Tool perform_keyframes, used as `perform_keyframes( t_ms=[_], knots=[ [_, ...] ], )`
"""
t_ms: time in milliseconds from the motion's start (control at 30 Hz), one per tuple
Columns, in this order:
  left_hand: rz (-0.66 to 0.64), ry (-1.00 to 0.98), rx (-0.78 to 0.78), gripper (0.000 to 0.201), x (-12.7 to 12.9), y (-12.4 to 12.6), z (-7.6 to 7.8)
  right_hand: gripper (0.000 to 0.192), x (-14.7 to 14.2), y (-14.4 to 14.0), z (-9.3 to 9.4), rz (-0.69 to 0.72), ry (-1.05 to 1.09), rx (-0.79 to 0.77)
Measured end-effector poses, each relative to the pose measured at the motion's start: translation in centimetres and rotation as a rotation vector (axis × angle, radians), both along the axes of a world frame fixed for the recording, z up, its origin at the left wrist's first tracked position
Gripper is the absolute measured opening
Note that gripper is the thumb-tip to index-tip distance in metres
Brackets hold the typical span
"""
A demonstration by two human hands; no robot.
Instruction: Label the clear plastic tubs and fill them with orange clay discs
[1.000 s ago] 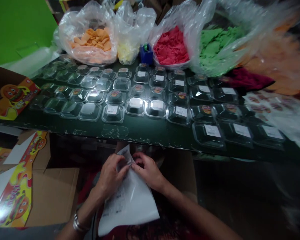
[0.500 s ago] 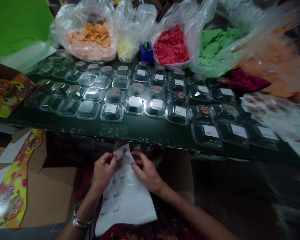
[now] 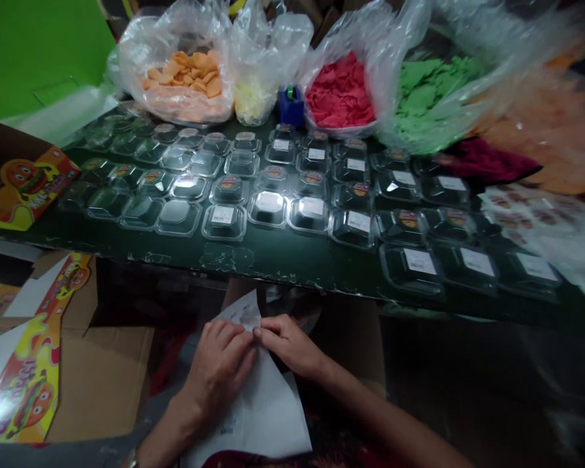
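Note:
Below the table edge, a white sheet of barcode labels (image 3: 275, 406) hangs slanted over my lap. My left hand (image 3: 221, 357) lies across its middle, fingers curled and bunched on the paper. From the other side my right hand (image 3: 290, 341) pinches with thumb and forefinger at a small pale label (image 3: 249, 322) near the sheet's upper part. The fingertips of both hands nearly meet there. Whether that label is fully off its backing cannot be made out. On the table stand rows of clear plastic clamshell boxes (image 3: 224, 221), several with white barcode labels and others with round burger stickers.
Bags of orange pieces (image 3: 195, 75), pink pieces (image 3: 341, 91) and green pieces (image 3: 433, 91) line the back, with a blue tape dispenser (image 3: 291, 107) between. Sticker sheets (image 3: 531, 211) lie at right. A printed display box (image 3: 29, 182) and an open carton (image 3: 102, 383) are at left.
My left hand has moved right and down across the sheet, its fingers meeting my right hand's. The lifted label has come down towards the right fingertips. The view has shifted slightly.

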State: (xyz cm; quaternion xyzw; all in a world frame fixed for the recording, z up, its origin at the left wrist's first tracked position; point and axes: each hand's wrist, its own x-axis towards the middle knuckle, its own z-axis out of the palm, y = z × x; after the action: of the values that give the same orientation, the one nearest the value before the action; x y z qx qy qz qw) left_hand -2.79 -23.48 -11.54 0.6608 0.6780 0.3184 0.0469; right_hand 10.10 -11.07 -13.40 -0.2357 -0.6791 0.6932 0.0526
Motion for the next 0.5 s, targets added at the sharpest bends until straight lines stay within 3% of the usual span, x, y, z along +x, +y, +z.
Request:
perform_keyframes(
  t_ms=[100, 167, 233, 300, 400, 500],
  knots=[
    [0.122, -0.307, -0.105, 0.022, -1.4, 0.1, 0.8, 0.026, 0.0, -0.1, 0.4, 0.027, -0.004, 0.01],
    [0.219, -0.452, -0.169, 0.016, -2.1, 0.3, 1.1, 0.025, -0.3, -0.3, 0.9, 0.044, 0.006, 0.055],
    [0.214, -0.545, -0.249, 0.008, -2.7, 0.5, 1.4, 0.028, -0.9, -0.4, 1.4, 0.046, 0.018, 0.097],
    [0.194, -0.616, -0.288, 0.018, -3.9, 0.7, 2.2, 0.028, -1.5, -0.4, 1.5, 0.051, 0.026, 0.093],
    [0.282, -0.649, -0.229, 0.021, -7.4, 1.2, 5.0, 0.028, -2.7, -0.1, 1.0, 0.082, 0.011, 0.021],
    [0.364, -0.459, -0.138, 0.019, -12.5, 3.1, 9.1, 0.031, -3.8, 0.0, -0.1, 0.138, -0.042, -0.013]
  ],
)
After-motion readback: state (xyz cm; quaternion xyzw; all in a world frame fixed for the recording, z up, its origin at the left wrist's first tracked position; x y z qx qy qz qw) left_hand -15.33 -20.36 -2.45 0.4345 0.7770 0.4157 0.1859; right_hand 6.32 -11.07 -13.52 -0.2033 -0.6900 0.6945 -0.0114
